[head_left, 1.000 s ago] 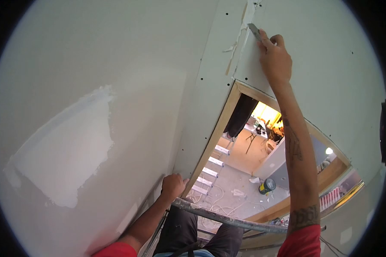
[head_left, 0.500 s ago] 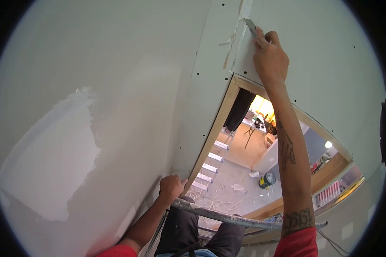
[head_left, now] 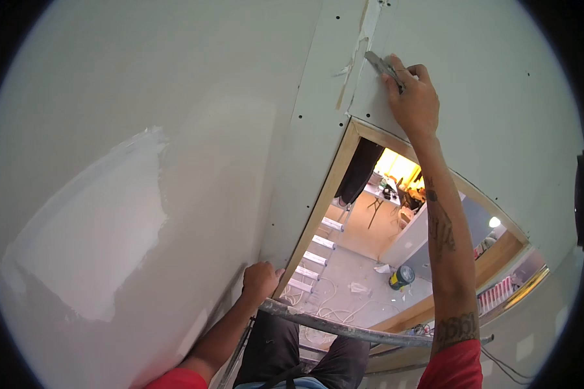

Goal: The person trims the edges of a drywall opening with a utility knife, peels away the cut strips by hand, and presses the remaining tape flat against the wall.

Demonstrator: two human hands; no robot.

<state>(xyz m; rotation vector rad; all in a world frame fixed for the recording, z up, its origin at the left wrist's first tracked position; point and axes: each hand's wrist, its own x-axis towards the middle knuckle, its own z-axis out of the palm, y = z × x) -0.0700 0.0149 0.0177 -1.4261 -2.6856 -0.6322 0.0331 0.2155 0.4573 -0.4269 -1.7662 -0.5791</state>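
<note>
My right hand (head_left: 414,97) is raised to the pale green drywall (head_left: 474,65), its fingers closed around a grey utility knife (head_left: 384,68). The knife's tip is at the joint (head_left: 365,48) between two boards, where strips of torn paper (head_left: 344,70) hang loose. Lower down, my left hand (head_left: 261,280) is closed at the corner beside the wooden frame (head_left: 344,152) of an opening. Its fingers are curled, and what they grip is hidden.
A paint-spattered metal rail (head_left: 324,321) crosses in front of my legs. Through the opening are a ladder (head_left: 315,258), a dark bucket (head_left: 401,277), cords on the floor and a cluttered table (head_left: 384,193). A person's dark-clad leg (head_left: 360,172) shows near the ladder. White compound (head_left: 104,233) coats the left wall.
My right hand and the knife have moved down along the joint, and the knife lies at a flatter angle. The left hand stays at the corner. The view has shifted slightly.
</note>
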